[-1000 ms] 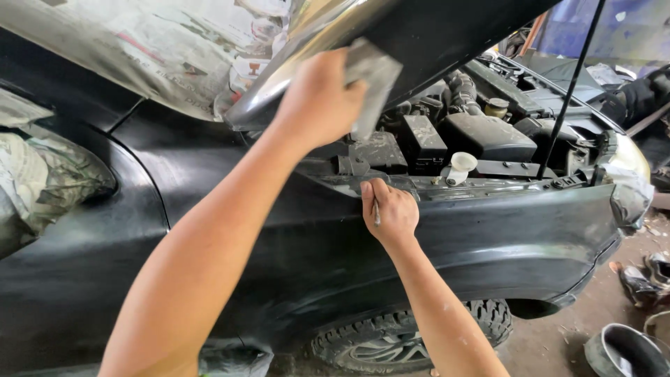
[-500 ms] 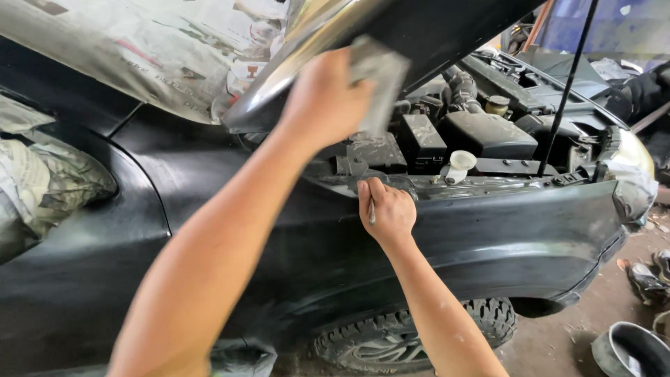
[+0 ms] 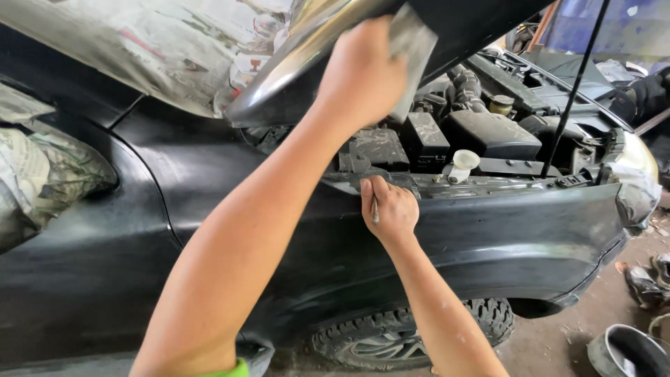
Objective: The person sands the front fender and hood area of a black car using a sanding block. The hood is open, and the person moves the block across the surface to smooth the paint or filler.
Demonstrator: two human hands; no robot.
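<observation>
Black fender (image 3: pixel 488 237): top edge under right hand (image 3: pixel 391 213), fist closed around thin metal tool (image 3: pixel 375 209).
Left hand (image 3: pixel 359 73): clutching grey sanding sheet (image 3: pixel 412 52) against raised hood (image 3: pixel 307 63).
Obstruction: prop rod (image 3: pixel 572 98) crosses engine bay.

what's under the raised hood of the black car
Under the raised hood sit a black battery box, a fuse box, a white-capped reservoir and hoses. The left hand and its grey pad cover the rear; lower parts are hidden.
</observation>
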